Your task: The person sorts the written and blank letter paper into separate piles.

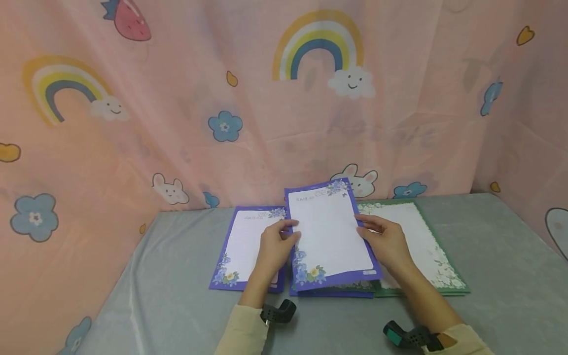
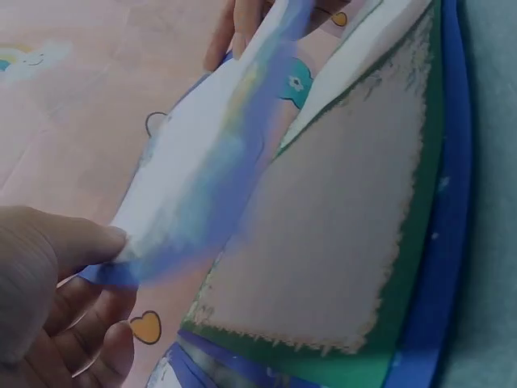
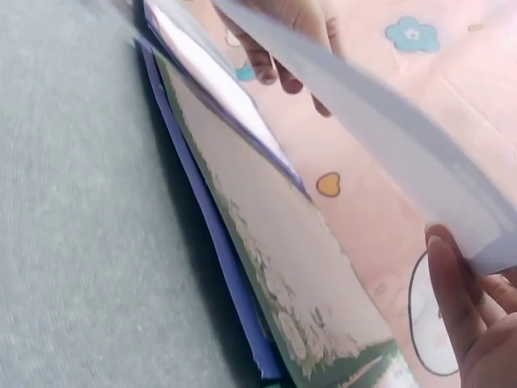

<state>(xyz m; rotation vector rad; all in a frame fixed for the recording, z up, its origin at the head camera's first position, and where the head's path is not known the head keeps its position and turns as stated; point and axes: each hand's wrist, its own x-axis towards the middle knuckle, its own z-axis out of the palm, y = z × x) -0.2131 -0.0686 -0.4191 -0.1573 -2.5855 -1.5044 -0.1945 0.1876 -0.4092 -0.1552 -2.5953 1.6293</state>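
Note:
A purple-bordered sheet of stationery paper (image 1: 330, 231) with blue flowers in its corners is held up by both hands. My left hand (image 1: 277, 246) pinches its left edge between thumb and fingers, and my right hand (image 1: 388, 244) pinches the right edge. In the left wrist view the left thumb lies over the sheet's purple edge. Beneath the raised sheet, a green-bordered sheet (image 2: 323, 226) lies over a purple one (image 2: 452, 186). To the left rests another purple-bordered sheet (image 1: 248, 241), and to the right lie green-bordered sheets (image 1: 412, 241).
A grey cloth (image 1: 177, 276) covers the table. Behind it hangs a pink curtain (image 1: 186, 98) printed with rainbows, clouds, flowers and rabbits. Black bands with devices (image 1: 278, 311) are worn on both wrists, over or beside beige sleeves (image 1: 241, 330).

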